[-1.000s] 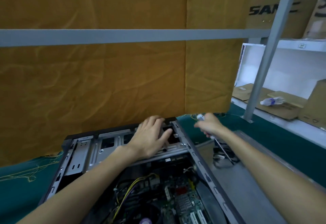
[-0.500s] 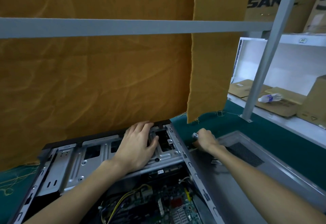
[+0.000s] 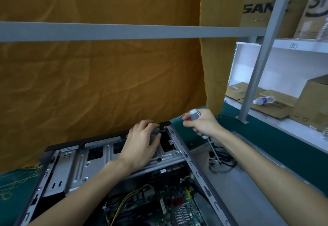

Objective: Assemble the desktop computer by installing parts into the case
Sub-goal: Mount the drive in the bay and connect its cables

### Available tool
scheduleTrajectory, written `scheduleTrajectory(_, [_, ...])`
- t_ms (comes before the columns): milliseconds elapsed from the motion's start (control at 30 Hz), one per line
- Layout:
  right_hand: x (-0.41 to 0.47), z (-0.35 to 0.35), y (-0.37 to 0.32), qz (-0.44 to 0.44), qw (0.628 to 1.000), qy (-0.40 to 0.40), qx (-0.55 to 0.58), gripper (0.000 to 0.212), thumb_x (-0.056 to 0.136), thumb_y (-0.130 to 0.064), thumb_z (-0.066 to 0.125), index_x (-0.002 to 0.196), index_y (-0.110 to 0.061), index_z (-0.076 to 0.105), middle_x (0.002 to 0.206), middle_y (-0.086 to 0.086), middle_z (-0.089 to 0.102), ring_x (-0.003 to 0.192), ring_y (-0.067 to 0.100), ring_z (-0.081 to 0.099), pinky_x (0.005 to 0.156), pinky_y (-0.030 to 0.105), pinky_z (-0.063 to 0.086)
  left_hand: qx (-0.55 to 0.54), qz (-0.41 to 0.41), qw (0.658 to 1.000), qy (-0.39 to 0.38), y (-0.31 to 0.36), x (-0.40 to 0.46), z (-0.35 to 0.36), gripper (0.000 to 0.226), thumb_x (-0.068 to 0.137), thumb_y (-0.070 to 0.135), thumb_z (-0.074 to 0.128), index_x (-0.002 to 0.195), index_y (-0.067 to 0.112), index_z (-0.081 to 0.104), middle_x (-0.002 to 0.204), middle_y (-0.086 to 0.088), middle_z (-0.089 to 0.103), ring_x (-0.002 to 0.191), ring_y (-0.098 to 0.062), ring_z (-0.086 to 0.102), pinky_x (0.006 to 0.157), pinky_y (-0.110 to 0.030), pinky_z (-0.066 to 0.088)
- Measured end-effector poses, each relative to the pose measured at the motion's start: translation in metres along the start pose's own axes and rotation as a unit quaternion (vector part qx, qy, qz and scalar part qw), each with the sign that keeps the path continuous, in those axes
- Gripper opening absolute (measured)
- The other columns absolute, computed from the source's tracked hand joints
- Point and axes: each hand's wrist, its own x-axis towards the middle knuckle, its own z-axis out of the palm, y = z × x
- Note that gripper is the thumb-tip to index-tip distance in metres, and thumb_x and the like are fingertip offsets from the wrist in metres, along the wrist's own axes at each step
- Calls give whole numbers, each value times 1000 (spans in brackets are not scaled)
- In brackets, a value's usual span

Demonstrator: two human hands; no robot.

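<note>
The left hand (image 3: 142, 142) lies flat on the stiff metal case (image 3: 85, 161); the right hand (image 3: 202, 121) grips a light screwdriver (image 3: 195, 114) by its handle.

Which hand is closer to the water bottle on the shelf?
Right. The right hand grips a screwdriver nearer the water bottle; the left hand rests on the case, farther away.

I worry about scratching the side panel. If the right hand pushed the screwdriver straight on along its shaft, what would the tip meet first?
Probably the cables lying on the side panel; the screwdriver in the right hand points down at them, though depth is unclear.
</note>
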Motion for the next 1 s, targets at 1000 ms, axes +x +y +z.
scheduleTrajectory(1000, [-81,-13,-97,-46,861,62,502,17,99,-24,66,104,-10,58,83,8,68,73,18,64,80,37,57,-498,-67,864,39,29,-7,-51,13,85,19,82,98,18,82,93,-4,79,90,-19,76,77,-22,59])
